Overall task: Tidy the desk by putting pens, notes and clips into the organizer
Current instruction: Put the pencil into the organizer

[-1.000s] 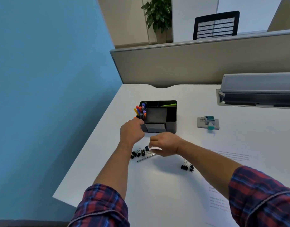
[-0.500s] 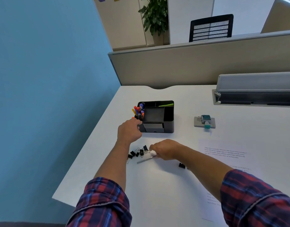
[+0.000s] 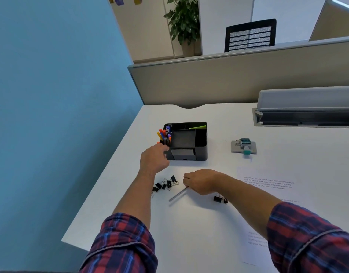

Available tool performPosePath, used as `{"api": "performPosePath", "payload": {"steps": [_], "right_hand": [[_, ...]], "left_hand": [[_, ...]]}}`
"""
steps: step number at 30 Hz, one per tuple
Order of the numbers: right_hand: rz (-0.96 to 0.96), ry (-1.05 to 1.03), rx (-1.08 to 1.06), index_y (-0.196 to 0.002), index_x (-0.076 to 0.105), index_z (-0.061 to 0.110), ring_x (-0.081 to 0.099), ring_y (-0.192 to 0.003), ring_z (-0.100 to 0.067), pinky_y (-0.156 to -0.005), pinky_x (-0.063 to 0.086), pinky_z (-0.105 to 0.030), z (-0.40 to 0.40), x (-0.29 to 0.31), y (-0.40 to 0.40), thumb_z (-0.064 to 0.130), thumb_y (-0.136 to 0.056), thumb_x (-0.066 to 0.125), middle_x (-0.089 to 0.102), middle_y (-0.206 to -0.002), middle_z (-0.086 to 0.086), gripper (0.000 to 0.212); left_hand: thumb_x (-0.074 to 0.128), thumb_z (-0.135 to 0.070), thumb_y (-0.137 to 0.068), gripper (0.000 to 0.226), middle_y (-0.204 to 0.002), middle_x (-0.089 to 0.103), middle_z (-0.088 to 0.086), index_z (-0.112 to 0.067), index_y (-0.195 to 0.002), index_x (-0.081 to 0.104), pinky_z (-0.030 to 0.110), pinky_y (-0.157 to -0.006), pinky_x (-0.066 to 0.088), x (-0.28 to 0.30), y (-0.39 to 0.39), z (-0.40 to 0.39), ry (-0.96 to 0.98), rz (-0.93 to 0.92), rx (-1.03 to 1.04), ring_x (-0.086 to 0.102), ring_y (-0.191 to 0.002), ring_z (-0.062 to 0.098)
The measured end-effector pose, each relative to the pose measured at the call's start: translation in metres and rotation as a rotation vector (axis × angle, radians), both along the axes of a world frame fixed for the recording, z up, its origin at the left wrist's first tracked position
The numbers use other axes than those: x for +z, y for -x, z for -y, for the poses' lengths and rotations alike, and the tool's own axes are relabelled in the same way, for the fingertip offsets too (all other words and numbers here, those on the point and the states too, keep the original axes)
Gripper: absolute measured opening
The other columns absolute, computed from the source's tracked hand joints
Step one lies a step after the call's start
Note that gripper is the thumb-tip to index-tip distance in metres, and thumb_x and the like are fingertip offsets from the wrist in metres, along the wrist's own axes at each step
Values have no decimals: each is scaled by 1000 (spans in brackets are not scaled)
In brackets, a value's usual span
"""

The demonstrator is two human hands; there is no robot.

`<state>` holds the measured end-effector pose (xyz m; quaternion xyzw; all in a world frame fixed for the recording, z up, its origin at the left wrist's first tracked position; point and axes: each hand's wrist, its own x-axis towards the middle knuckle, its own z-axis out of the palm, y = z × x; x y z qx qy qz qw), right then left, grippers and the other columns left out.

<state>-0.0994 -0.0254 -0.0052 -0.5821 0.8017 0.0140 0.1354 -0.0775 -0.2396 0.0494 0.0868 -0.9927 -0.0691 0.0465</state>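
Observation:
A black desk organizer (image 3: 201,142) stands on the white desk, with several coloured pens (image 3: 164,134) upright in its left compartment and a green note at its back. My left hand (image 3: 154,159) rests against the organizer's front left corner. A silver pen (image 3: 176,195) lies on the desk, and my right hand (image 3: 199,181) pinches its upper end. Several black binder clips (image 3: 165,185) lie left of the pen, and a few more binder clips (image 3: 220,199) lie under my right forearm.
A grey stamp pad with a teal piece (image 3: 244,147) sits right of the organizer. Printed paper sheets (image 3: 268,182) lie at the right. A grey cable tray (image 3: 307,109) and a beige partition stand at the back. The desk's left edge runs beside a blue wall.
My right hand dropped to the desk and closed its fingers on the silver pen's end. My left hand stayed at the organizer's corner. The camera tilted slightly.

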Motion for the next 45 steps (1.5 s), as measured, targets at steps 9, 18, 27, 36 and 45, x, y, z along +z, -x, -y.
{"api": "performPosePath", "payload": {"steps": [9,18,27,36,45], "right_hand": [[-49,393,-60,-143,43,11,58,-69,-23,-58,51,-39,-25,60,36,15,-103,43,61,-105,-10,41],[44,798,-453,-106,52,12,56,-65,-28,-59,49,-43,-36,92,72,13,-94,57,62,-88,-1,13],[317,822,-845,-109,53,16,66,-87,-26,-83,56,-49,-45,72,95,34,-106,41,70,-96,-9,22],[343,747,-929,-101,62,11,65,-87,-28,-77,54,-44,-35,59,105,32,-106,45,67,-92,-10,27],[363,760,-990,-100,66,22,63,-85,-14,-66,50,-22,-36,48,115,21,-98,61,69,-99,-1,5]], "left_hand": [[65,-21,-83,35,-112,65,-5,-29,-115,58,29,-66,45,2,3,-6,42,-3,-8,63,-84,22],[66,-24,-86,45,-126,63,-5,-29,-130,55,33,-76,51,-1,8,-4,74,15,-30,66,-95,25],[61,-30,-91,39,-126,59,-4,-29,-130,55,33,-70,52,-8,10,-14,163,-10,-29,66,-86,29],[48,-23,-101,22,-112,62,-1,-26,-120,59,32,-65,53,-11,14,-21,176,-92,25,63,-75,28],[48,-22,-102,14,-100,62,1,-24,-109,60,31,-59,47,-10,14,-25,175,-113,57,58,-69,28]]}}
